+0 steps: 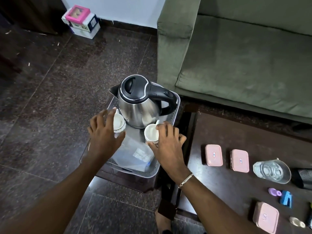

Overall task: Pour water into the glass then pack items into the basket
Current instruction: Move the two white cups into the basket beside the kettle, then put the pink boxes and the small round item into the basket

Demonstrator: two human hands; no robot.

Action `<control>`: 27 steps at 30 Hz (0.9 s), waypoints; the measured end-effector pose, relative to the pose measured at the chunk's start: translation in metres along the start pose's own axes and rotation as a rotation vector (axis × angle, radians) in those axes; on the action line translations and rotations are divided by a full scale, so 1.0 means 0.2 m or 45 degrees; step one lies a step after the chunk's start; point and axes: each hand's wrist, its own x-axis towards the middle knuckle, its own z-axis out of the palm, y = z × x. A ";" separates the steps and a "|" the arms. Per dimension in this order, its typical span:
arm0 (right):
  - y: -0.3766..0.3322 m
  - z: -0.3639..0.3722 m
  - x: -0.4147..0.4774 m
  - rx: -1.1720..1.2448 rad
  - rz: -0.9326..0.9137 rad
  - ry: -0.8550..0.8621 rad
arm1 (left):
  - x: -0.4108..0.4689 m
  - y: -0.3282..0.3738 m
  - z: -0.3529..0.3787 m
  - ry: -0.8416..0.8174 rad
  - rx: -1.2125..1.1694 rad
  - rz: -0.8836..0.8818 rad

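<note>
Living room corner, dark stone floor

A green sofa [244, 53] stands against the white wall [114, 9]; polished speckled floor [50, 81] reflects light beside the dark wooden counter [219, 183].

kettle [140, 107]: polished steel body, glossy black plastic lid
basket [173, 115]: translucent perforated plastic
cups [151, 132]: smooth white ceramic
floor [50, 98]: glossy speckled stone
sofa [244, 65]: matt green cloth

Both hands [135, 142] set cups [151, 132] in basket [173, 115] beside kettle [140, 105]
</note>
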 end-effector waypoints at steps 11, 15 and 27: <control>0.71 -0.25 -0.34 0.455 0.165 0.298 | -0.22 0.79 0.06 0.309 -0.265 0.578; 1.06 -0.32 -0.46 0.097 0.318 0.154 | -0.30 1.08 0.25 -0.143 -0.321 0.558; 1.62 -0.34 -0.45 -0.458 0.218 -0.565 | -0.36 1.52 0.85 -0.894 -0.021 0.392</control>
